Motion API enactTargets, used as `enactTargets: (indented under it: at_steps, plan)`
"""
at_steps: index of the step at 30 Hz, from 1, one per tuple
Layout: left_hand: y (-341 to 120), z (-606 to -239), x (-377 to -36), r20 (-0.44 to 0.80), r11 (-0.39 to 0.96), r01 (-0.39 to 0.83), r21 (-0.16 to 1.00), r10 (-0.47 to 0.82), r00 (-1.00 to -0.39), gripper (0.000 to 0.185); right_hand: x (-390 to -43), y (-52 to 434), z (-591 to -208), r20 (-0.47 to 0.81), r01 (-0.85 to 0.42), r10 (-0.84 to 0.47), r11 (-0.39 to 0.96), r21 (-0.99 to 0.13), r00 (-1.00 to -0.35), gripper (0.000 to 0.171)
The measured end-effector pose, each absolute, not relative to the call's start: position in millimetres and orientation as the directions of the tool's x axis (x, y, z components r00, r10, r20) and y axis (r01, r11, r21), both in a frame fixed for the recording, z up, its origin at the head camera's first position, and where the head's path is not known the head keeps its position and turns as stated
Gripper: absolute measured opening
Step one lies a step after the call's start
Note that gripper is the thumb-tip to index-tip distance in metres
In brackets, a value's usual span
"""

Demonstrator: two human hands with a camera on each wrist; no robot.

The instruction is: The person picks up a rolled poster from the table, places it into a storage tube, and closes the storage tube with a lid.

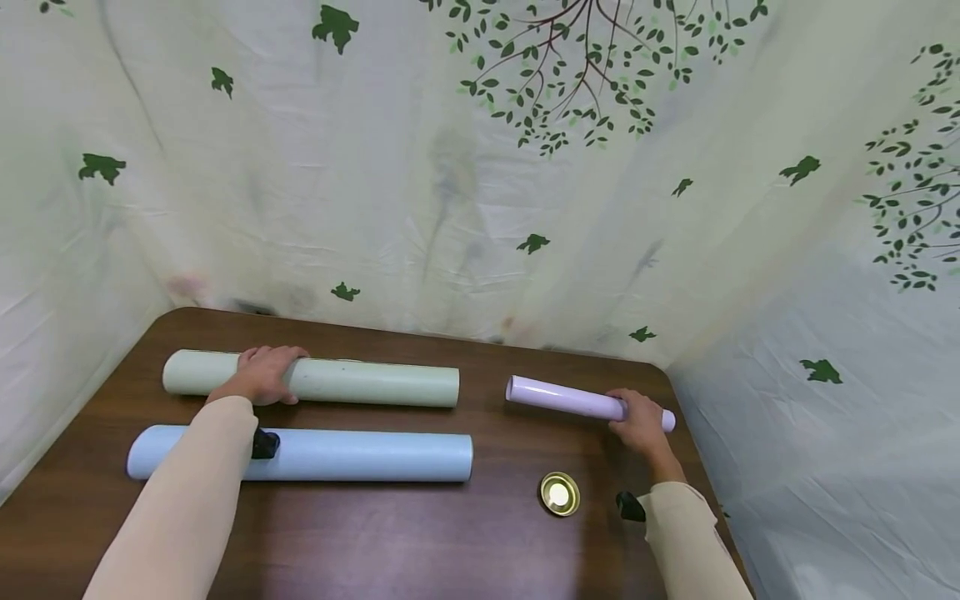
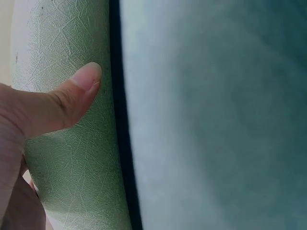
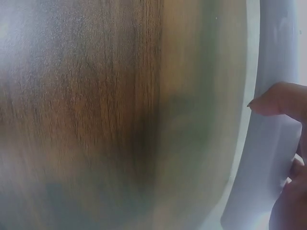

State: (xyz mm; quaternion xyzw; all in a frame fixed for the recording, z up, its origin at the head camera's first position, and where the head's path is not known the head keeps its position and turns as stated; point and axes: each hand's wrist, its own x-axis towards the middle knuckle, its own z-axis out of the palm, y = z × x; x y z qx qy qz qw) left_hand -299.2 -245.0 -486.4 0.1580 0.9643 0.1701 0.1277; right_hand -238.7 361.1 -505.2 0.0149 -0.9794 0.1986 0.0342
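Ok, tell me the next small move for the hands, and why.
Probably lift the green roll clear of the table. The left hand already grips it near one end, thumb pressed on its surface, and the right hand holds the lilac roll, so both grasps look set.

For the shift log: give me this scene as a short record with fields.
left hand: left hand grips the green roll near its left end, thumb pressed on its textured surface
right hand: right hand grips the lilac roll near its right end
blue roll: blue roll lies flat, just in front of the green one, partly under the left sleeve
gold lid: gold lid, round, lies loose in front of the lilac roll
surface: dark wooden table
backdrop: leaf-print sheet
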Motion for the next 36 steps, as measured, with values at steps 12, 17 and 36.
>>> enactTargets:
  at_steps: [12, 17, 36]
  plan:
    - [-254, -475, -297, -0.176, 0.892, 0.267, 0.364, 0.347, -0.921, 0.072, -230, 356, -492, 0.105, -0.066, -0.024, 0.905, -0.419, -0.994, 0.043]
    - [-257, -469, -294, -0.156, 0.887, 0.276, 0.371, 0.352, -0.923, 0.072, -230, 352, -485, 0.127, -0.092, -0.043, 0.906, -0.414, -0.991, 0.043]
    - [-261, -440, -273, -0.01, 0.877, 0.331, 0.349, 0.356, -0.934, 0.072, -212, 337, -462, 0.235, -0.174, -0.077, 0.888, -0.425, -0.969, 0.045]
